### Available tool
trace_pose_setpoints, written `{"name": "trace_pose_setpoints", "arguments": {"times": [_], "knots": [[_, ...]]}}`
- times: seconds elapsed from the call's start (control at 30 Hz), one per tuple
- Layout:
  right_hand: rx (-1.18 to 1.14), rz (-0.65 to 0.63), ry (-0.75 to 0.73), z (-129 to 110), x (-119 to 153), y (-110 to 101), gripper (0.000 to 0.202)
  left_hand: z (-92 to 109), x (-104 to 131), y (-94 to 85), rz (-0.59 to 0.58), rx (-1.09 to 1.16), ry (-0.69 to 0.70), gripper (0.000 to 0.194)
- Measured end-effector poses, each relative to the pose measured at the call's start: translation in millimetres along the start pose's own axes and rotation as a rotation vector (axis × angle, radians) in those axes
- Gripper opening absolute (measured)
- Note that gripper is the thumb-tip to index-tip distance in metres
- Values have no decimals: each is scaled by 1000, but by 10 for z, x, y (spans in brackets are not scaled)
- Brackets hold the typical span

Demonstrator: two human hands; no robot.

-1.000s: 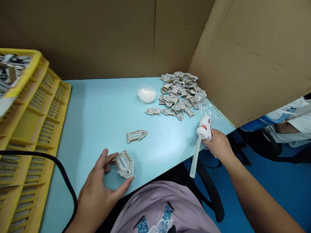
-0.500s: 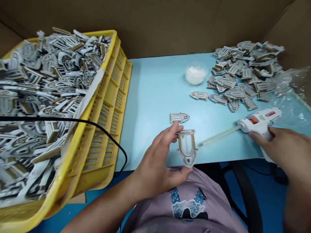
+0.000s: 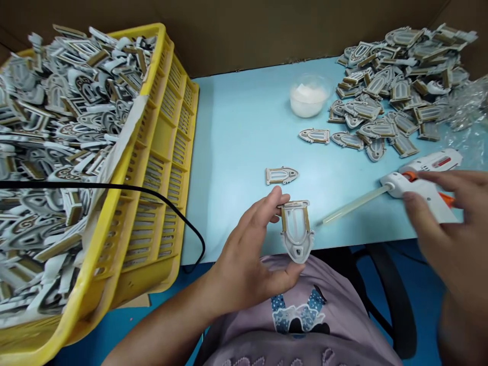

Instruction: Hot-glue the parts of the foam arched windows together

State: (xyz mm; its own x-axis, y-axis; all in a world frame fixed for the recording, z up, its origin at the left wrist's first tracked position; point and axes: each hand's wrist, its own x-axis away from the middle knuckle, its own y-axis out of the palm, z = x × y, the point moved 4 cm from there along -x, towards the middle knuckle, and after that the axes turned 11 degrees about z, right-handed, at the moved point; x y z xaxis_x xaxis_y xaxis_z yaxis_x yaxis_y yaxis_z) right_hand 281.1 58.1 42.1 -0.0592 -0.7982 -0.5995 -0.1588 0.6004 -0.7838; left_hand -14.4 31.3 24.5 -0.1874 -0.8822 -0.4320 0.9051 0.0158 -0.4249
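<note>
Between the fingertips and thumb of my left hand [image 3: 255, 254] is an arch-shaped frame piece [image 3: 296, 231], pale with gold-coloured side strips, its pointed end toward me. My right hand [image 3: 453, 229] is beside the white glue gun [image 3: 423, 195], fingers apart; the thumb and forefinger overlap its body, and no closed grip shows. A long translucent glue stick [image 3: 354, 206] sticks out of the gun toward the held piece. Just beyond my left hand another frame piece [image 3: 282, 175] lies flat on the blue table.
A yellow crate [image 3: 152, 168] heaped with similar pieces stands at left, a black cable [image 3: 168, 201] crossing it. At back right are a pile of pieces [image 3: 400, 94], a clear bowl of white material [image 3: 308, 99] and crumpled clear plastic [image 3: 468, 104].
My right hand has loosened from the glue gun's handle and its fingers have spread. The gun appears turned slightly. The view has shifted; my left hand still holds the frame piece.
</note>
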Motion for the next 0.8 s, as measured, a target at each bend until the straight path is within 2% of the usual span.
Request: {"name": "trace_pose_setpoints", "arguments": {"times": [0.03,0.07,0.13,0.2,0.27,0.37,0.47,0.57,0.63,0.73,0.8], "knots": [[-105,-49,9,-163,37,-18,38,-7,12,10,-5,8,-13,110],[-283,-150,-9,-341,81,-9,32,-10,23,20,-11,16,-21,111],[-680,-435,72,-642,176,63,29,0,36,36,-25,19,-17,111],[-938,-669,191,-847,243,148,26,33,42,44,-42,-21,29,110],[-989,-793,247,-947,264,221,23,78,47,46,-64,-102,106,109],[-918,-848,205,-980,259,279,30,116,59,41,-93,-196,187,108],[-909,-830,109,-971,260,276,32,107,73,39,-129,-196,192,109],[-966,-730,79,-915,259,251,31,89,87,44,-163,-160,170,110],[-1080,-625,191,-822,246,241,30,80,94,46,-165,-135,152,110],[-1342,-363,460,-609,193,201,25,68,100,49,-163,-99,126,109],[-1311,-206,501,-475,141,136,27,56,102,53,-168,-62,102,110]]}}
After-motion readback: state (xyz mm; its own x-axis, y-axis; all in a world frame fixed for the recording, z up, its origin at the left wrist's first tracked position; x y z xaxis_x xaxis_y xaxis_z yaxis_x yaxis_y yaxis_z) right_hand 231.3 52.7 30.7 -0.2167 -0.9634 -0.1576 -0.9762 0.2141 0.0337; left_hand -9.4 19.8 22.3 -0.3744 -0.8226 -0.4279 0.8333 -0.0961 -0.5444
